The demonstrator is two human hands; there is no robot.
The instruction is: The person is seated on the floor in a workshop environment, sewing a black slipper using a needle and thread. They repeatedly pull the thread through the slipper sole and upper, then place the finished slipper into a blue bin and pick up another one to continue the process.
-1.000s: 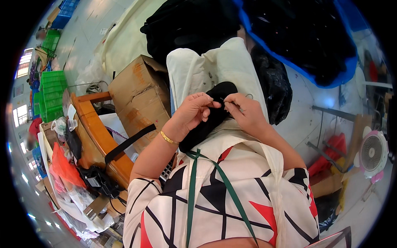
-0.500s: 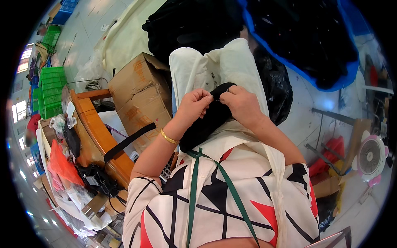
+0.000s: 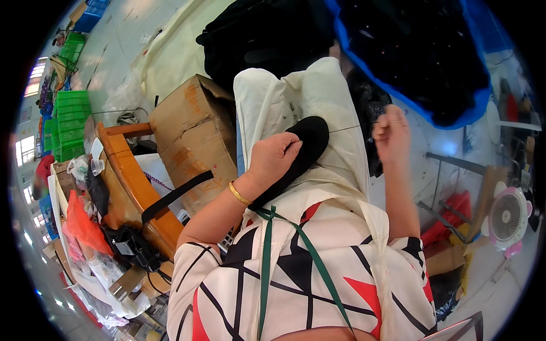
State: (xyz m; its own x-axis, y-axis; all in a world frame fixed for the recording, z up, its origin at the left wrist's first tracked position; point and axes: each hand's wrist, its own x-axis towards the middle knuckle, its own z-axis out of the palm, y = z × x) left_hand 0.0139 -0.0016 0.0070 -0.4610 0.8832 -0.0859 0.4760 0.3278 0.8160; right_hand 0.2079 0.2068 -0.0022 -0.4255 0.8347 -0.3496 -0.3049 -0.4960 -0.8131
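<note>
On my lap, over the cream apron, lies a long black cloth piece with a rounded far end. My left hand, with a gold bracelet at the wrist, pinches its left edge. A thin dark thread stretches from the cloth's far end toward the right. At that side my right hand is raised off the lap, fingers curled and slightly blurred, with the thread running to it. Whether it also holds a needle is too small to tell.
A cardboard box and a wooden chair with a black strap stand at left. Black fabric is heaped ahead, beside a blue-edged bag of dark pieces. A black plastic bag and a fan are at right.
My right hand has moved away from the black cloth, out to the right and up, drawing the thread out. My left hand stays on the cloth, whose rounded end now shows.
</note>
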